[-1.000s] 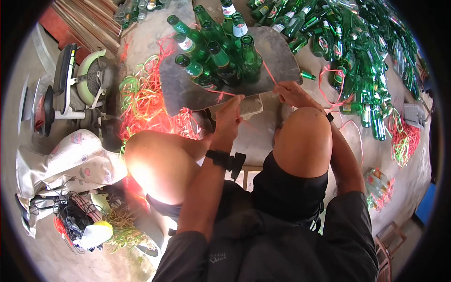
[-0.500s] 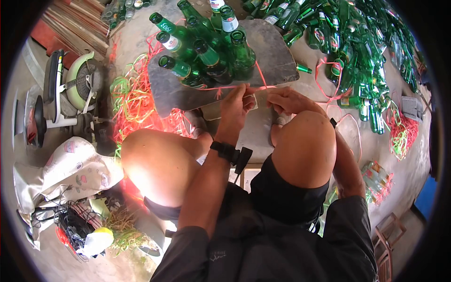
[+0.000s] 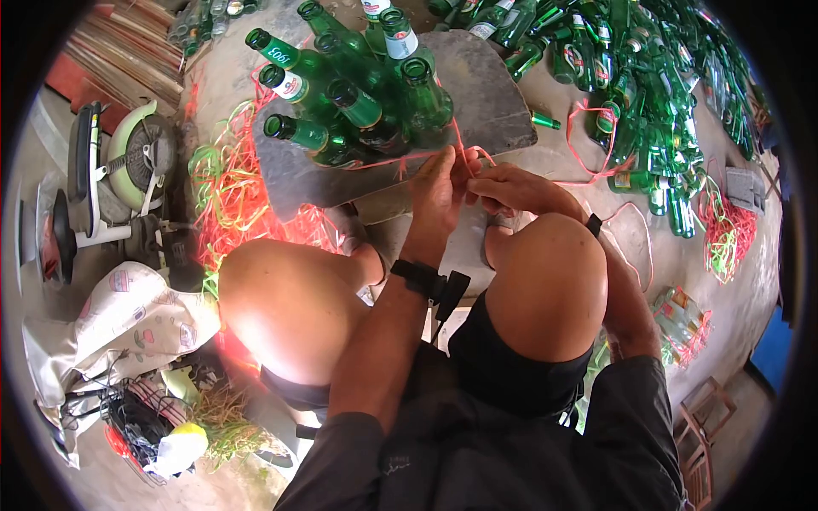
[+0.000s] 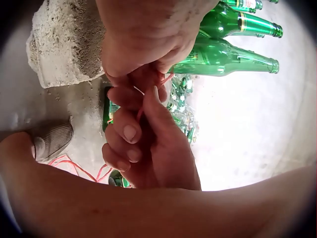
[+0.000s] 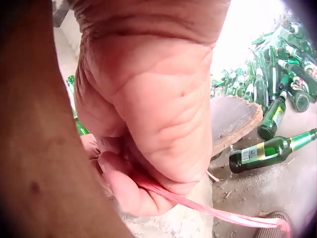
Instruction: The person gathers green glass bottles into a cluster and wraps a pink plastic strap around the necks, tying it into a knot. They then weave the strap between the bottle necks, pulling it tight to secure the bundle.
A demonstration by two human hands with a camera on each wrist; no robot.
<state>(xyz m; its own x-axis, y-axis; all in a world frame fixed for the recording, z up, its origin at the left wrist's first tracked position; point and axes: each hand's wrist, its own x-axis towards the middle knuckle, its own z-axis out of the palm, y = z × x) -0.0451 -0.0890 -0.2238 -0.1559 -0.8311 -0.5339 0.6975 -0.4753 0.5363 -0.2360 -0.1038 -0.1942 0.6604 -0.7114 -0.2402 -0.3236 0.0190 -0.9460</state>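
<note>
A cluster of green glass beer bottles (image 3: 358,102) stands upright on a dark slab (image 3: 494,102), with red plastic twine (image 3: 457,136) around its near side. At the slab's near edge my left hand (image 3: 434,192) pinches the twine. My right hand (image 3: 511,187) meets it from the right, fingers curled on the same twine. In the left wrist view the right thumb (image 4: 156,106) presses the strand close under the left hand (image 4: 148,34). A flat pink length (image 5: 218,212) trails out of the right hand (image 5: 148,114) in the right wrist view. The crossing of the strands is partly hidden by fingers.
A large heap of green bottles (image 3: 656,102) lies at the right. Tangled red and green twine (image 3: 247,187) covers the floor left of the slab. A pale block (image 4: 64,44) sits beneath it. A scooter (image 3: 119,187) is at the far left.
My hands were apart with the twine stretched between them; the right hand has moved left to meet the left one. The view has shifted slightly, moving the bottles up and left.
</note>
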